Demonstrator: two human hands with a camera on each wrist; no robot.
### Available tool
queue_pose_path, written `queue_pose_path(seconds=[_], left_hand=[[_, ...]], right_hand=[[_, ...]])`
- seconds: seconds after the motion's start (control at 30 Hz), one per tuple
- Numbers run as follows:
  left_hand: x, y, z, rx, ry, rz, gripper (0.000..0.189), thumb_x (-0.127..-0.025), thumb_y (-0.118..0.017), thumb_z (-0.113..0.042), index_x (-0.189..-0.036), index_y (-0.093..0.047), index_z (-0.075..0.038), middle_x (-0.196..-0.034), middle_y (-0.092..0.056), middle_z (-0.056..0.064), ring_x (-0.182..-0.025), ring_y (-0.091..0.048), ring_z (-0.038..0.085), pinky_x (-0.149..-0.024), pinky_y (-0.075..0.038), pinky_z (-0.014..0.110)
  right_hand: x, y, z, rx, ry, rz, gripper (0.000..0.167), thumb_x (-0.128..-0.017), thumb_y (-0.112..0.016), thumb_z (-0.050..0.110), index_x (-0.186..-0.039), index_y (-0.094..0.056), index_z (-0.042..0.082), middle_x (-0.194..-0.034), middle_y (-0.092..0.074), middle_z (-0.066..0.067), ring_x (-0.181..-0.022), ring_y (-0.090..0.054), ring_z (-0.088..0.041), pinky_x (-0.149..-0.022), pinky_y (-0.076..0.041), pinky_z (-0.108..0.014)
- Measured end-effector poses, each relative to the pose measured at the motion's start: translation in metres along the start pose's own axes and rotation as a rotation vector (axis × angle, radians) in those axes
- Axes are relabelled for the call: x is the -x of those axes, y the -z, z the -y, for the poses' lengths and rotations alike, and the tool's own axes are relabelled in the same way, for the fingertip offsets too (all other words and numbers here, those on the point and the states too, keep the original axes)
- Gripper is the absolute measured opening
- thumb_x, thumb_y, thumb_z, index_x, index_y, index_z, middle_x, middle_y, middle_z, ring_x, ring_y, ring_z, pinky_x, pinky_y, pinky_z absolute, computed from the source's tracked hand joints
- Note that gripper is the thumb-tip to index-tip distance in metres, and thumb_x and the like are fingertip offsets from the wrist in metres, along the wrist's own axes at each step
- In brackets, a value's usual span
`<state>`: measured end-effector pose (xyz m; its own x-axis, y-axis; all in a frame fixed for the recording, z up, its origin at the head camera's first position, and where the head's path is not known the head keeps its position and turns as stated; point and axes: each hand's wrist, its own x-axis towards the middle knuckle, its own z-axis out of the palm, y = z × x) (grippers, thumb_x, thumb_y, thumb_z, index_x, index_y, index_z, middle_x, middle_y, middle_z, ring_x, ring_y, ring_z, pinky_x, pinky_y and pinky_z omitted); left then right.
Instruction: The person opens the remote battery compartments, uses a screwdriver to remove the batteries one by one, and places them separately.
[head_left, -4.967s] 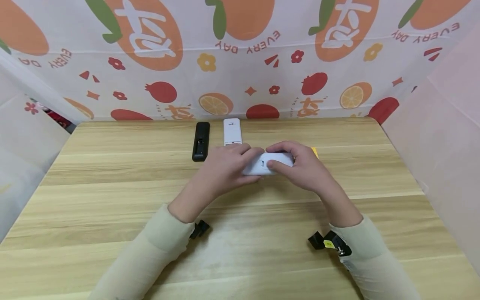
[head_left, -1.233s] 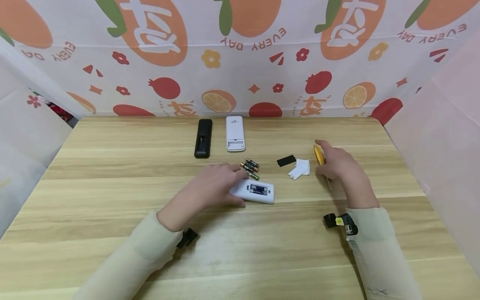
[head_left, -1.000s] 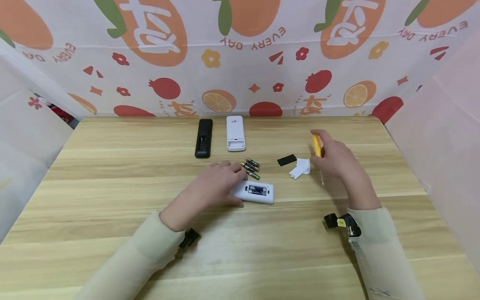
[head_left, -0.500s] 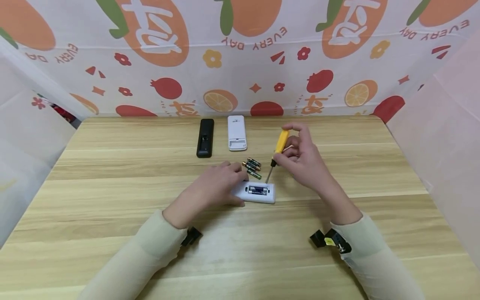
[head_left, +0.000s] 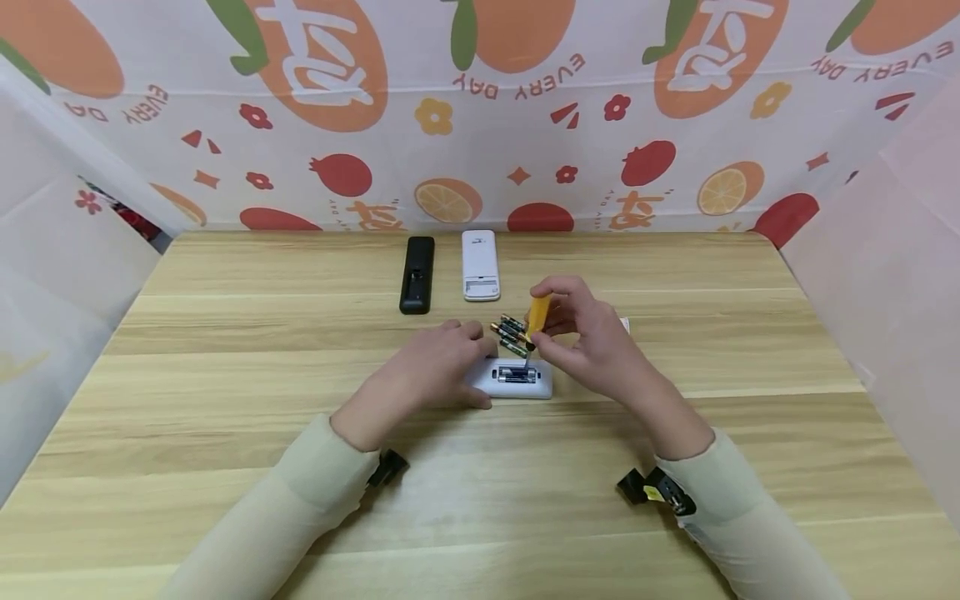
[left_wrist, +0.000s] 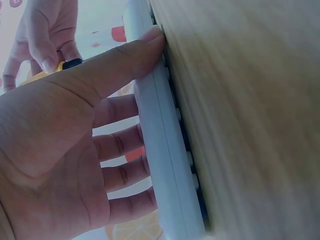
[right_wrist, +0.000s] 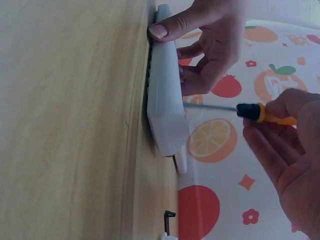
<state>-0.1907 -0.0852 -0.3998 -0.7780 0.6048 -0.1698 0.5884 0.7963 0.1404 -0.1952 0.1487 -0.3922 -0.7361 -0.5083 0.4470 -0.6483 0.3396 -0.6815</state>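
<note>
A white remote control [head_left: 545, 390] lies face down on the wooden table, its battery bay exposed with dark batteries [head_left: 514, 375] seated inside. My left hand [head_left: 438, 367] grips its left end, thumb on the near edge and fingers on the far edge. In my right hand [head_left: 592, 337] is a yellow-handled screwdriver [head_left: 538, 315], held upright with a fingertip on top of the handle. The shaft [right_wrist: 210, 106] points down into the right end of the battery bay; the exact contact of its tip is hidden. Buttons along the remote's underside [left_wrist: 189, 158] show in the left wrist view.
Several loose batteries [head_left: 510, 335] lie just behind the held remote. Farther back are a black remote [head_left: 417, 275] and another white remote [head_left: 480, 254], both with bare battery bays. A white cover piece [head_left: 626, 325] peeks out behind my right hand. A patterned cloth [head_left: 480, 150] hangs behind the table.
My right hand let go of the remote, picked up the screwdriver on the right and brought it left and down onto the battery bay. The left hand keeps the remote on the table.
</note>
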Motion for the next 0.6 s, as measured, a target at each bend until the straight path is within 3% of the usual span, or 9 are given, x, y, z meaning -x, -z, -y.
queue_pose_path(seconds=[0.23,0.6], left_hand=[[-0.001,-0.0004,-0.0001,-0.014,0.01,0.015,0.069,-0.074,-0.081,-0.058,-0.128,-0.062,-0.02,-0.115,-0.06,0.003,-0.098,-0.055,0.022,-0.075,-0.049,0.039],[-0.001,-0.0012,-0.0001,-0.011,0.013,0.017,0.07,-0.074,-0.081,-0.058,-0.129,-0.061,-0.02,-0.117,-0.059,0.003,-0.1,-0.055,0.023,-0.076,-0.05,0.041]], right_hand=[[0.0004,-0.003,-0.0007,-0.025,0.033,0.043,0.051,-0.088,-0.068,-0.003,-0.128,-0.043,0.015,-0.108,-0.062,-0.006,-0.093,-0.068,-0.013,-0.078,-0.057,-0.026],[0.001,-0.0034,0.0065,-0.036,0.072,0.008,0.04,-0.085,-0.076,0.0,-0.117,-0.054,0.01,-0.108,-0.064,-0.009,-0.093,-0.067,-0.013,-0.077,-0.057,-0.026]])
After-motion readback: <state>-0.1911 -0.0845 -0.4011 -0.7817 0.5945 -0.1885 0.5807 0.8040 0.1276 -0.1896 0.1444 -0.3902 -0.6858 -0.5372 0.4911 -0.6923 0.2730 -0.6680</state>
